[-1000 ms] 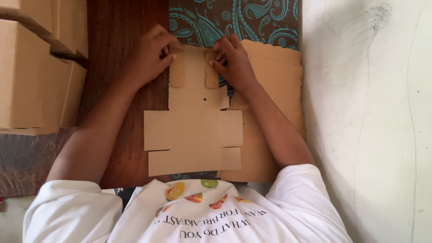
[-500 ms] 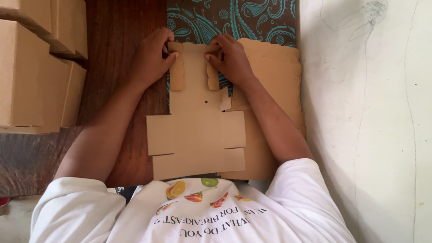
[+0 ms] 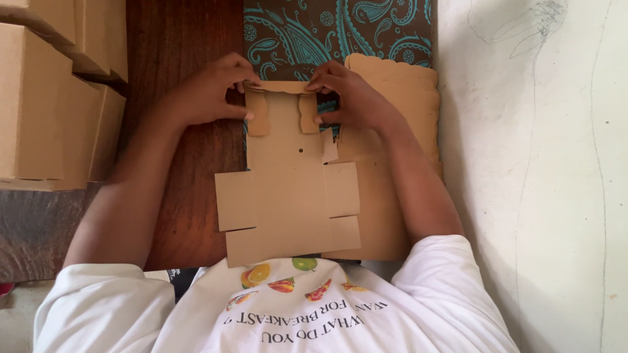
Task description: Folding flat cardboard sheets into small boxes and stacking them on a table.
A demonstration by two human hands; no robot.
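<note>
Cardboard blank (image 3: pixel 288 189) lying flat on wooden surface (image 3: pixel 176 59), stretching from far edge between both hands toward white shirt (image 3: pixel 307 314). Left hand (image 3: pixel 209 91) and right hand (image 3: pixel 350 95) pinching folded far flaps, clamped on opposite corners. Resting partly over stack of flat cardboard (image 3: pixel 399 131); assembled boxes (image 3: pixel 52 98) sitting left.

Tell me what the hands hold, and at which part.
Both hands hold one flat cardboard blank at its far edge: the left hand at the left folded flap, the right hand at the right one.
</note>
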